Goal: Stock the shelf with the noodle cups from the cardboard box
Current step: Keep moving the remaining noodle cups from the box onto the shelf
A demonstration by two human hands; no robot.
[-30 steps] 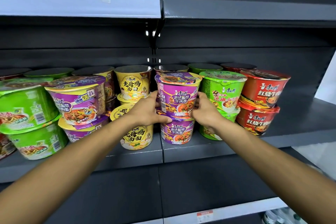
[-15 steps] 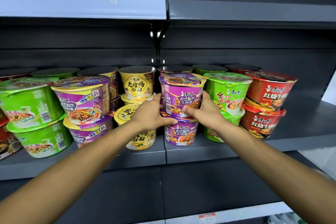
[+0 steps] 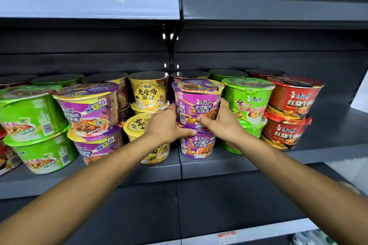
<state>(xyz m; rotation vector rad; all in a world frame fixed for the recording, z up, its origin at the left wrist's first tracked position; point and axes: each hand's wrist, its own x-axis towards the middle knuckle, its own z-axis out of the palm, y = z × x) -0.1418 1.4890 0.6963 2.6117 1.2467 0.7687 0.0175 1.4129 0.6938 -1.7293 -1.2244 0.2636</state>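
A purple noodle cup (image 3: 196, 103) sits stacked on a second purple cup (image 3: 198, 145) on the grey shelf (image 3: 219, 163). My left hand (image 3: 166, 123) grips its lower left side, thumb under its base rim. My right hand (image 3: 221, 119) grips its lower right side, thumb across the front label. The cardboard box is out of view.
Stacked cups fill the shelf: yellow cups (image 3: 148, 90) to the left, green cups (image 3: 248, 99) and red cups (image 3: 292, 95) to the right, larger purple bowls (image 3: 89, 109) and green bowls (image 3: 29, 113) far left. Bare shelf lies right of the red cups. An upper shelf (image 3: 89, 5) overhangs.
The top purple cup has settled more squarely on the lower one. My right thumb has come round onto the front label; both hands stay on the cup.
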